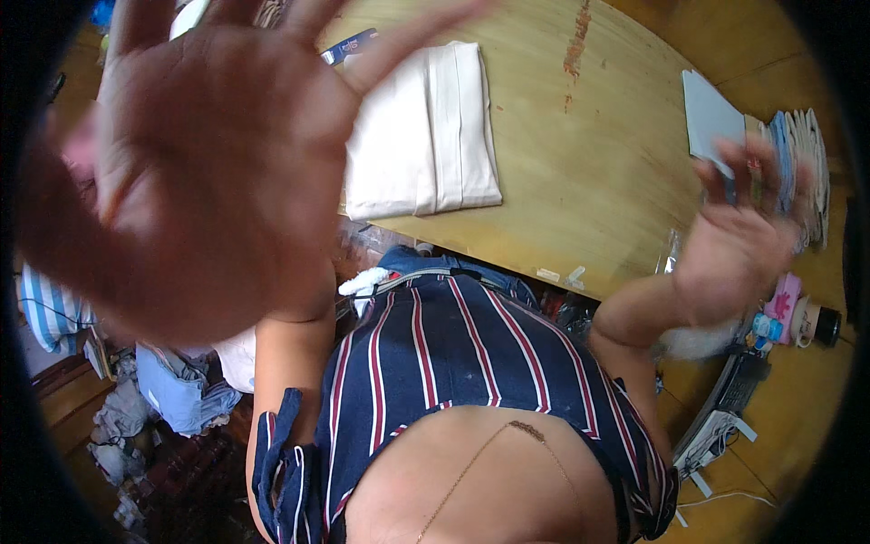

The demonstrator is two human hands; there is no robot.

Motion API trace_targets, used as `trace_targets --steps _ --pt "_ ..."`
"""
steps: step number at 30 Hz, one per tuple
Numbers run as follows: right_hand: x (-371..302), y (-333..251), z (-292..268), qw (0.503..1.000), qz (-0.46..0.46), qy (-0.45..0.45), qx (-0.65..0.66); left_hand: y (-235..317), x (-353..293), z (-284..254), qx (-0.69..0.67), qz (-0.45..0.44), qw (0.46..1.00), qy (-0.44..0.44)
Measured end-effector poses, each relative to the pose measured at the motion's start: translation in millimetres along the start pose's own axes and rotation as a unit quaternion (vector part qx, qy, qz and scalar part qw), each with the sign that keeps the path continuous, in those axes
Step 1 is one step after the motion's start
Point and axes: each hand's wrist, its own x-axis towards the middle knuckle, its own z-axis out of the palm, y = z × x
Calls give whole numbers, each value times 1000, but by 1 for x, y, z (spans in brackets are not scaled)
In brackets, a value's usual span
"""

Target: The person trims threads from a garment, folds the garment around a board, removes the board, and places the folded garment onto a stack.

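Note:
My left hand (227,163) is raised close to the camera, palm showing and fingers spread, with nothing in it. Its fingertips run out of the picture at the top. Behind it lies a folded white cloth (421,136) on the yellowish wooden table (580,172), its left part hidden by the hand. My right hand (736,258) is held up at the right, open and holding nothing, its fingers apart and smeared by motion. Past its fingers are a pale flat sheet (711,113) and a stack of folded fabrics (802,172).
A dark blue label (349,45) lies by the white cloth's far edge. At the right are a pink object (783,297), a black keyboard (741,388) and cables (714,437). Blue cloth (186,385) and grey fabric scraps (127,412) are piled at lower left.

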Motion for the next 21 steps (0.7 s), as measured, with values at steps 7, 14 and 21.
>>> trace_targets --steps 7,14,21 --pt "-6 -30 28 966 -115 -221 67 -14 -44 15 -30 -26 998 -48" --pt "2 -46 41 968 -139 -204 41 -11 -50 44 -58 -36 995 -72" --pt "-13 35 38 990 59 20 -124 -25 -40 -18 453 -8 887 91"
